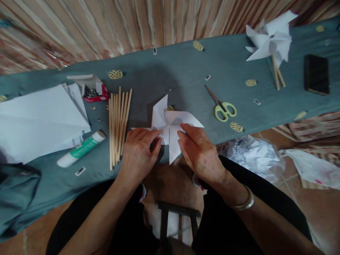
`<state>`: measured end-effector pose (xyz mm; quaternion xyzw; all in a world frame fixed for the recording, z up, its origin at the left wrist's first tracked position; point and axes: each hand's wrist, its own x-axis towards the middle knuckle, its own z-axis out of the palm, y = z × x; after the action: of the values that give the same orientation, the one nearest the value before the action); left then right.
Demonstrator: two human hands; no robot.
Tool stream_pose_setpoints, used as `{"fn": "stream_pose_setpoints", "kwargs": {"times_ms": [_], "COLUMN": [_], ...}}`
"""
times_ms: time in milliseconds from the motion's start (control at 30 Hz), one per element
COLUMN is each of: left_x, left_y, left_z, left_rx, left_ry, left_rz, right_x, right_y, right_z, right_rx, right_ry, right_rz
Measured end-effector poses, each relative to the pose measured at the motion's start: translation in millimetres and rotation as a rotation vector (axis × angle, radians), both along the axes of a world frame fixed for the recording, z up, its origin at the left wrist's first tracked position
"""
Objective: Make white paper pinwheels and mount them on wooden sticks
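A white paper pinwheel with folded blades lies at the near edge of the cloth-covered table, without a stick. My left hand pinches it at the left of its centre, thumb and forefinger drawn together. On the other side, the bent fingers of my right hand hold the right and lower blades. Several thin wooden sticks lie in a row just left of my left hand. Scissors with light green handles rest beyond my right hand.
At left are a stack of white paper, a glue stick and a small red-and-white box of metal pins. Finished pinwheels on sticks and a dark phone lie far right. A clear bag of paper scraps sits below the table edge.
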<state>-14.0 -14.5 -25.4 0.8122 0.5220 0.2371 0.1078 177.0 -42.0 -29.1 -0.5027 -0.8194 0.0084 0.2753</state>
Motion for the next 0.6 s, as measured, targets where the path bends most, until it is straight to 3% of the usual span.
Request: {"fn": "stream_pose_setpoints", "kwargs": {"times_ms": [333, 600], "left_x": [1.7, 3.2], "left_y": [0.3, 1.2], "left_z": [0.3, 1.8], "left_rx": [-0.014, -0.022], "left_ry": [0.006, 0.008], "left_rz": [0.014, 0.024], "right_x": [1.2, 1.2], "right_y": [-0.8, 0.1], "right_z": [-4.2, -1.8], "right_rx": [-0.067, -0.013], "right_ry": [0.021, -0.025], "right_rz": [0.004, 0.021]}}
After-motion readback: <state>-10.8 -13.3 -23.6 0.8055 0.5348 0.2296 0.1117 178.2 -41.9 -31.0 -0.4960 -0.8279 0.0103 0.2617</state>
